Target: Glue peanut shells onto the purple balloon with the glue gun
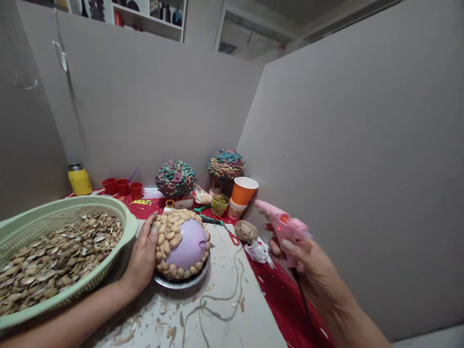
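Note:
My right hand (295,249) is wrapped around the handle of a pink hot glue gun (281,217), raised at the right with its nozzle towards the upper left. A small red light glows on its side and a dark cord hangs below. My left hand (145,251) cups the left side of a lilac balloon (186,245) partly covered with peanut shells (168,232). The bare lilac patch with its knot faces me. Under the balloon is a shallow metal dish (183,282). A green basket (126,220) of loose shells stands to the left.
Two multicoloured shell-covered balls (176,178) stand at the back. Behind the balloon are an orange paper cup (243,191), red cups (122,186) and a yellow bottle (79,180). Scissors (232,235), a twine ball (245,231) and loose string (221,318) lie nearby. Grey panels enclose the table.

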The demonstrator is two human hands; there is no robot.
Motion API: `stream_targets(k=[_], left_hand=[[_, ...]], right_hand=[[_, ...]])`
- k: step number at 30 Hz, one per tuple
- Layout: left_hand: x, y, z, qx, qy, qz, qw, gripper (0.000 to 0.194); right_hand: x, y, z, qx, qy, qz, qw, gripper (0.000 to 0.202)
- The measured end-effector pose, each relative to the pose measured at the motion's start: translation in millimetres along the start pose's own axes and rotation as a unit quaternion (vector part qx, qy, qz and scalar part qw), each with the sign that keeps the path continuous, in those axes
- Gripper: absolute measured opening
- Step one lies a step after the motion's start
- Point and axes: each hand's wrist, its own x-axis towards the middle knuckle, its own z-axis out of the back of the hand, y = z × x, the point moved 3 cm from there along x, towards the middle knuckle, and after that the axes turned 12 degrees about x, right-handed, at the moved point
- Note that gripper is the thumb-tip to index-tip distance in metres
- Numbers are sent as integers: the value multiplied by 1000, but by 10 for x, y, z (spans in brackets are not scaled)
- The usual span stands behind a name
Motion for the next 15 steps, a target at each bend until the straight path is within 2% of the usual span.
stream_targets(k=[2, 6, 10, 15], left_hand=[[5, 17, -3, -2, 4, 0, 1000, 63], [15, 32, 1, -5, 2, -1, 1000, 63], [19, 28, 5, -8, -2, -6, 1000, 62], [20, 46, 10, -20, -8, -10, 1000, 60]], right_hand=[[-54, -44, -74, 1, 3, -1, 1000, 52], [-69, -312, -250, -26, 15, -52, 998, 43], [100, -472, -469, -23, -6, -54, 998, 46], [302, -667, -728, -22, 2, -91, 996, 54]])
